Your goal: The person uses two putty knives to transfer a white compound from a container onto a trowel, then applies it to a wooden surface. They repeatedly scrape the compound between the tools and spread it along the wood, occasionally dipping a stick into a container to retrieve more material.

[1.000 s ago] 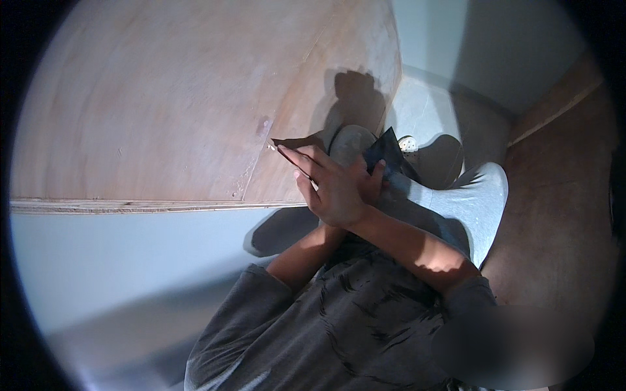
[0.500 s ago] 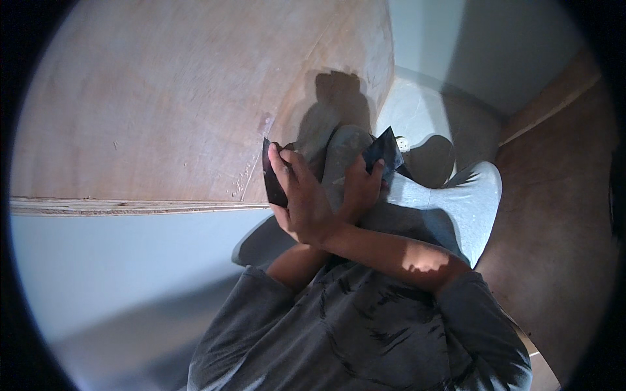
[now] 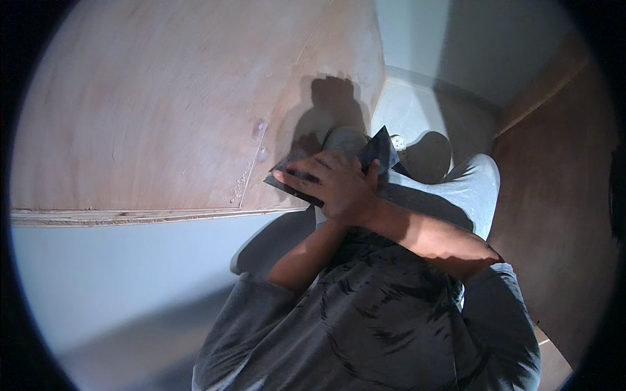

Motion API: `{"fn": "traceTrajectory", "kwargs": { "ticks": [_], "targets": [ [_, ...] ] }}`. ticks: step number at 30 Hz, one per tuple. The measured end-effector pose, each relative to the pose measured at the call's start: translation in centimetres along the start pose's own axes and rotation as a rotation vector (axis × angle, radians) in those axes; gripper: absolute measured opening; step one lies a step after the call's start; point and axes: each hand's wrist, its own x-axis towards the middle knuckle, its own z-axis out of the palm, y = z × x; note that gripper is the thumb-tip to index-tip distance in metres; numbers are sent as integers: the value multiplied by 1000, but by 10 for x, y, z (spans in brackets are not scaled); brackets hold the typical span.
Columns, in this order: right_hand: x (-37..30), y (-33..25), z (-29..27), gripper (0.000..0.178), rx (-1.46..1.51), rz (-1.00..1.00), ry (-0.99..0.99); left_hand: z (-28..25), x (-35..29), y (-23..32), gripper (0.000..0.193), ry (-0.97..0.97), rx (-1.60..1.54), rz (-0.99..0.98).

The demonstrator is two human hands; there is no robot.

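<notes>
One dark blade (image 3: 298, 195), probably light and stiff, sits gripped under my right hand (image 3: 343, 190), near the lower edge of the wooden panel (image 3: 163, 130); my left hand (image 3: 373, 173) clasps a pointed plate (image 3: 378, 147), best held behind its corners.

Over the plywood panel (image 3: 150, 117), free room is found leftward of the right hand (image 3: 344, 190) and its scraper (image 3: 297, 193); rightward, passage is blocked by the left hand (image 3: 373, 173) and its dark blade (image 3: 382, 146).
</notes>
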Motion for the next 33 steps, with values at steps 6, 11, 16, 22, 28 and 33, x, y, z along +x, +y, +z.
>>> {"fn": "traceTrajectory", "kwargs": {
  "ticks": [6, 11, 16, 22, 28, 33],
  "targets": [
    [32, 29, 16, 57, -199, -95, 322, 4, 9, 6, 70, -164, -613, -125],
    [10, 44, 3, 61, -254, -82, 64, -14, 6, 25, 50, -185, -216, -89],
    [-30, 42, -66, 58, 66, 143, 145, 16, 12, 19, 43, 26, -309, 23],
    [-97, 49, -124, 36, 165, 611, 749, -62, 8, 14, 49, -570, -1846, -536],
    [-131, 30, -132, 42, -41, 401, 631, -97, 7, 34, 49, -712, -2129, -411],
    [-99, 30, -146, 46, 1, -57, 679, -127, 26, 53, 44, -736, -2115, -451]
  ]
}}
